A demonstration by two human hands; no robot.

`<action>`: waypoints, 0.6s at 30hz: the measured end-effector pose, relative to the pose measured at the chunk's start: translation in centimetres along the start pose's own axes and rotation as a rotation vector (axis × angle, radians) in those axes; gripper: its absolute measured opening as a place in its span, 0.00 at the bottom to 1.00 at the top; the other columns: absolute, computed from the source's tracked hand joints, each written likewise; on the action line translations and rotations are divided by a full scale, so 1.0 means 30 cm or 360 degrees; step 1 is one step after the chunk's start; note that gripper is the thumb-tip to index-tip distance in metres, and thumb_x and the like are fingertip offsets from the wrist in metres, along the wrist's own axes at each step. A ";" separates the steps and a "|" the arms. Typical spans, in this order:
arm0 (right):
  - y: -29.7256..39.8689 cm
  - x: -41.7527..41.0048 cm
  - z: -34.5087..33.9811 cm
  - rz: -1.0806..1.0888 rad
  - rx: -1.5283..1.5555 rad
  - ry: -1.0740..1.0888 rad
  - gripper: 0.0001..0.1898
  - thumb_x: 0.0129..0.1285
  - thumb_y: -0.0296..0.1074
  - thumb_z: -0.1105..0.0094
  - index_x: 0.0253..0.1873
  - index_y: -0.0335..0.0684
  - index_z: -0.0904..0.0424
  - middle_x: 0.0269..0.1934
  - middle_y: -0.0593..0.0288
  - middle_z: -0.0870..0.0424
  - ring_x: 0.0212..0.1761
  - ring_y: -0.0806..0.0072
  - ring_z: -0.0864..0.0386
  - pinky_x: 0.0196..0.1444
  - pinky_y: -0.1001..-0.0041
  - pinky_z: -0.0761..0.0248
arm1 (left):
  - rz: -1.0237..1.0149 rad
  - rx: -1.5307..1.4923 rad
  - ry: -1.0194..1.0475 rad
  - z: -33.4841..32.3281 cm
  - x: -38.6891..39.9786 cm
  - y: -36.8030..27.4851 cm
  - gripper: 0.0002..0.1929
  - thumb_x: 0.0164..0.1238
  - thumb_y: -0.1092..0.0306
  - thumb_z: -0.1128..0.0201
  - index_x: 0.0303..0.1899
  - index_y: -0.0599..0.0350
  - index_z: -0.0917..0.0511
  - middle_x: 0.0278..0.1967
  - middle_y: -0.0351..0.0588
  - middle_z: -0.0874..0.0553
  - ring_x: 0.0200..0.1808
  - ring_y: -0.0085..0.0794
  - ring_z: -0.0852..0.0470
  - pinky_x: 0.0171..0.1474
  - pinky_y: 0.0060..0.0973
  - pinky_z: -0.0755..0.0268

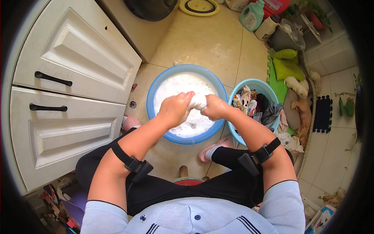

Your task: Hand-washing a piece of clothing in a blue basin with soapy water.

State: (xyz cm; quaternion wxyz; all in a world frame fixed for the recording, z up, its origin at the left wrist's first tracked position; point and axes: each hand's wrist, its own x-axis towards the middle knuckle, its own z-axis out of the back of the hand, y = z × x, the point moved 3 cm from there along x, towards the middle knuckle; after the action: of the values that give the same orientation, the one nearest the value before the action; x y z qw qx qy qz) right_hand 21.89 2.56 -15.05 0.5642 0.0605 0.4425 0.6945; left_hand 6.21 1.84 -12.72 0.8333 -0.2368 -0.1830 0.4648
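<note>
A twisted white cloth point(198, 102) is stretched between my two fists, above a round blue basin point(150, 101). My left hand point(175, 108) grips one end and my right hand point(214, 107) the other. Both hands look wet. White suds point(187, 83) cover the water in the basin, so whatever lies under the foam is hidden. What kind of cloth it is cannot be told, as most of it is inside my fists.
To the right of the basin stands a light-blue tub point(251, 82) of crumpled clothes point(260, 105). White cabinet doors point(79, 70) flank the left. Detergent bottles point(252, 16) stand at the far right. Dogs point(304, 114) lie by a green foam mat point(276, 84). My pink shoes point(209, 150) straddle the basin.
</note>
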 end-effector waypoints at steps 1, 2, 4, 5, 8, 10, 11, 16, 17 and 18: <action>0.000 -0.009 -0.020 -0.0211 0.0301 0.0308 0.11 0.40 0.31 0.44 0.30 0.32 0.24 0.24 0.50 0.22 0.26 0.63 0.23 0.32 0.69 0.30 | -0.0217 0.0165 -0.0025 0.006 -0.011 0.003 0.19 0.47 0.71 0.38 0.45 0.55 0.29 0.29 0.51 0.22 0.32 0.44 0.21 0.31 0.35 0.29; -0.033 0.004 -0.051 -0.0262 0.0427 0.0390 0.13 0.37 0.31 0.43 0.31 0.31 0.24 0.24 0.55 0.24 0.25 0.69 0.26 0.30 0.72 0.32 | -0.0332 0.0243 -0.0055 0.012 -0.021 0.012 0.19 0.47 0.72 0.39 0.45 0.54 0.29 0.28 0.48 0.23 0.31 0.40 0.21 0.28 0.34 0.30; -0.026 0.004 -0.058 -0.0237 0.0466 0.0432 0.13 0.36 0.31 0.43 0.31 0.31 0.24 0.24 0.56 0.23 0.25 0.69 0.26 0.30 0.73 0.32 | -0.0408 0.0239 -0.0078 0.027 -0.022 0.016 0.19 0.48 0.72 0.39 0.45 0.53 0.28 0.31 0.47 0.23 0.30 0.40 0.21 0.28 0.33 0.30; -0.018 0.003 -0.060 -0.0209 0.0503 0.0472 0.14 0.36 0.31 0.42 0.31 0.31 0.24 0.25 0.57 0.23 0.26 0.69 0.26 0.30 0.74 0.32 | -0.0487 0.0236 -0.0105 0.034 -0.026 0.013 0.19 0.48 0.72 0.40 0.46 0.52 0.28 0.33 0.46 0.22 0.30 0.39 0.21 0.28 0.32 0.30; -0.022 0.004 -0.038 -0.0238 0.0619 0.0598 0.16 0.35 0.32 0.42 0.34 0.31 0.24 0.27 0.58 0.23 0.27 0.71 0.26 0.30 0.74 0.32 | -0.0758 0.0458 -0.0098 0.066 -0.011 -0.060 0.20 0.48 0.73 0.40 0.47 0.47 0.27 0.38 0.44 0.22 0.30 0.38 0.21 0.28 0.30 0.29; 0.009 0.011 -0.019 -0.0223 0.0580 0.0622 0.17 0.35 0.32 0.42 0.35 0.31 0.24 0.27 0.58 0.23 0.28 0.72 0.26 0.31 0.74 0.32 | -0.0643 0.0437 -0.0004 0.079 -0.009 -0.061 0.20 0.49 0.72 0.40 0.48 0.45 0.26 0.41 0.43 0.22 0.31 0.38 0.21 0.29 0.30 0.29; 0.022 0.016 -0.015 -0.0213 0.0540 0.0644 0.18 0.36 0.33 0.42 0.36 0.31 0.25 0.28 0.58 0.23 0.29 0.72 0.26 0.31 0.75 0.32 | -0.0529 0.0410 0.0088 0.080 -0.007 -0.055 0.20 0.49 0.72 0.39 0.48 0.43 0.25 0.44 0.42 0.22 0.32 0.38 0.21 0.30 0.29 0.28; 0.021 0.077 0.003 -0.0091 0.0887 0.0077 0.26 0.39 0.27 0.36 0.47 0.33 0.33 0.34 0.60 0.25 0.31 0.75 0.25 0.32 0.78 0.31 | 0.0060 0.0072 -0.0059 0.054 -0.002 0.005 0.17 0.50 0.70 0.39 0.45 0.46 0.23 0.45 0.46 0.22 0.37 0.42 0.20 0.38 0.30 0.27; 0.009 0.084 0.002 -0.0086 0.0884 0.0074 0.26 0.39 0.27 0.36 0.47 0.33 0.33 0.34 0.60 0.25 0.31 0.75 0.25 0.32 0.78 0.31 | 0.0198 -0.0087 -0.0199 0.038 -0.006 0.032 0.18 0.50 0.71 0.38 0.46 0.47 0.23 0.46 0.47 0.22 0.38 0.43 0.20 0.41 0.30 0.27; 0.017 0.082 0.017 -0.0210 0.0934 -0.0099 0.27 0.38 0.28 0.33 0.46 0.33 0.33 0.35 0.59 0.25 0.31 0.75 0.25 0.31 0.78 0.30 | 0.0200 -0.0084 -0.0203 0.021 -0.008 0.045 0.18 0.50 0.71 0.38 0.46 0.47 0.23 0.46 0.47 0.22 0.38 0.43 0.20 0.41 0.30 0.27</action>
State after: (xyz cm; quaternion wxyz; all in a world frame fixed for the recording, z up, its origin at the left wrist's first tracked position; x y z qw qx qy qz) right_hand 20.96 4.90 -15.40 0.5798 0.2131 0.6097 0.4966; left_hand 4.83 2.41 -13.00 0.7826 -0.2396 -0.2327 0.5254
